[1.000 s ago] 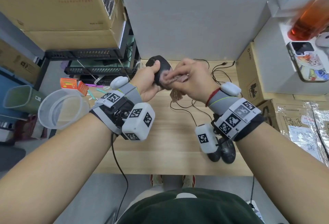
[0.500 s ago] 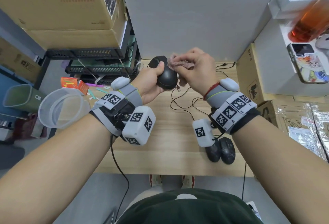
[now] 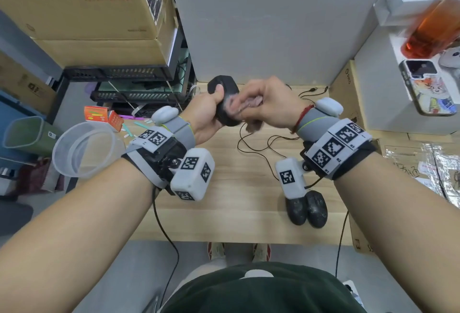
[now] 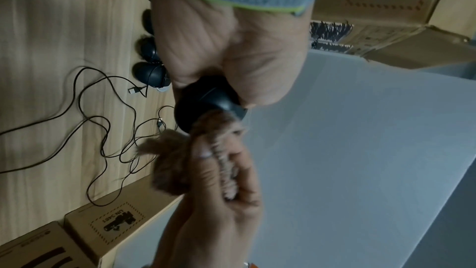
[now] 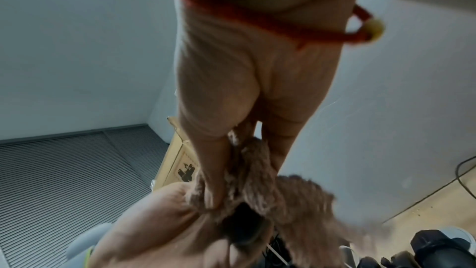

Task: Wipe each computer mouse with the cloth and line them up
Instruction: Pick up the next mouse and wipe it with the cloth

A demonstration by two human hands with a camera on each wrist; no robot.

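My left hand [image 3: 206, 116] grips a black wired mouse [image 3: 224, 96] in the air above the far side of the wooden table [image 3: 224, 200]. My right hand [image 3: 263, 106] holds a bunched pinkish-brown cloth [image 3: 249, 106] and presses it against the mouse's side. In the left wrist view the cloth [image 4: 180, 162] covers the mouse [image 4: 203, 107] at its end. In the right wrist view the cloth [image 5: 260, 189] wraps most of the mouse [image 5: 242, 227]. Two more black mice [image 3: 307, 209] lie side by side near the table's front right edge; the left wrist view shows three mice [image 4: 150, 70] in a row.
Thin black cables [image 3: 261, 141] loop across the table under my hands. A clear plastic tub [image 3: 84, 148] and a small orange box [image 3: 97, 113] stand at the left. Cardboard boxes [image 3: 348, 93] flank the right side; a grey wall [image 3: 261, 21] stands behind.
My right hand has slid the cloth from the mouse's far top down over its side. The left hand has tilted the mouse slightly and kept its grip.
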